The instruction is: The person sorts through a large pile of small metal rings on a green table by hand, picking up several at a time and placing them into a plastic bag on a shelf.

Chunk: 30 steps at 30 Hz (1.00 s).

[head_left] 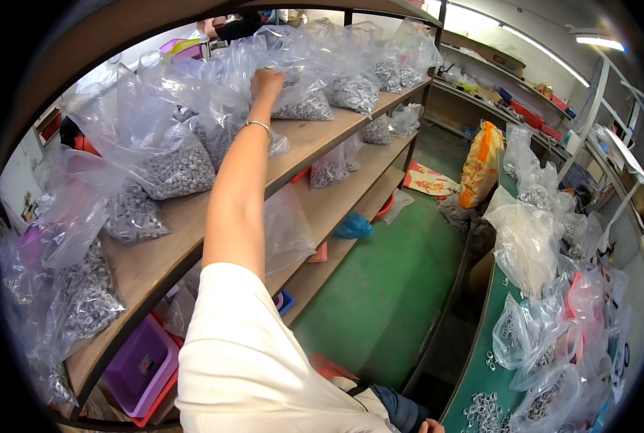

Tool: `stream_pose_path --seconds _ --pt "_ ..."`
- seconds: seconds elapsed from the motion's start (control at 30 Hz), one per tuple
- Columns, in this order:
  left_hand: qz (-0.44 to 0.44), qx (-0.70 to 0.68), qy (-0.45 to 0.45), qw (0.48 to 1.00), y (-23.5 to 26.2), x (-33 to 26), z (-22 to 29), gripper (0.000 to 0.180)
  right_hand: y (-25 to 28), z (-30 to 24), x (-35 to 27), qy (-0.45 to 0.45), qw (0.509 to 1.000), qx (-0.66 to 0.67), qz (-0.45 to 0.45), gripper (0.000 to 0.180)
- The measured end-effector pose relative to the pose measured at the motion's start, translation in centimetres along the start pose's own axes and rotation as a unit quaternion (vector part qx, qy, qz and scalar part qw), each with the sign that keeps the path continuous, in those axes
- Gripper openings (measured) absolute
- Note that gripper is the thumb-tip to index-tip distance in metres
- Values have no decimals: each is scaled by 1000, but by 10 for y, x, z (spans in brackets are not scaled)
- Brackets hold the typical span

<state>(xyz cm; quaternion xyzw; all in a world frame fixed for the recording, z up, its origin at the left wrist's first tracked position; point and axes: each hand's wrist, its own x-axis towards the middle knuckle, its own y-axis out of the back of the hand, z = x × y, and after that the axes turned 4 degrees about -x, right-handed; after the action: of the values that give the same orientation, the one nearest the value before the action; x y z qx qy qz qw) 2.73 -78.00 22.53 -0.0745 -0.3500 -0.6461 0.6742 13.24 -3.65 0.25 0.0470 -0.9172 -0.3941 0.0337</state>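
My left arm, with a bangle at the wrist, stretches out over a wooden shelf. Its hand (267,84) is closed, fingers curled in among the gathered tops of clear plastic bags. It seems to grip the neck of a clear bag (304,107) full of small grey metal parts, though the fingertips are hidden. Similar bags stand close on both sides, one filled bag (177,169) nearer me and another bag (352,94) farther along. Of my right hand (431,426), only a small part shows at the lower edge, beside my jeans; its fingers are mostly cut off.
Lower shelves hold more bags, a blue bag (353,226) and a purple bin (143,364). A green-topped bench (492,317) at right carries bags and loose metal rings (484,413). An orange sack (483,164) stands on the green floor (390,289). Another person's arm (235,27) shows behind the shelf.
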Motion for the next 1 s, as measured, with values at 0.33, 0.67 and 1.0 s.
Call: stream_pose_path --seconds 0.33,0.67,1.0 --pt "5 82 62 995 -17 -39 -6 29 -14 2 13 41 998 -28 -44 17" --pt "28 152 -56 986 -7 -33 14 20 -22 15 13 44 998 -21 -37 20" --pt "27 81 -90 992 4 11 2 22 -18 4 16 57 997 -32 -48 21"
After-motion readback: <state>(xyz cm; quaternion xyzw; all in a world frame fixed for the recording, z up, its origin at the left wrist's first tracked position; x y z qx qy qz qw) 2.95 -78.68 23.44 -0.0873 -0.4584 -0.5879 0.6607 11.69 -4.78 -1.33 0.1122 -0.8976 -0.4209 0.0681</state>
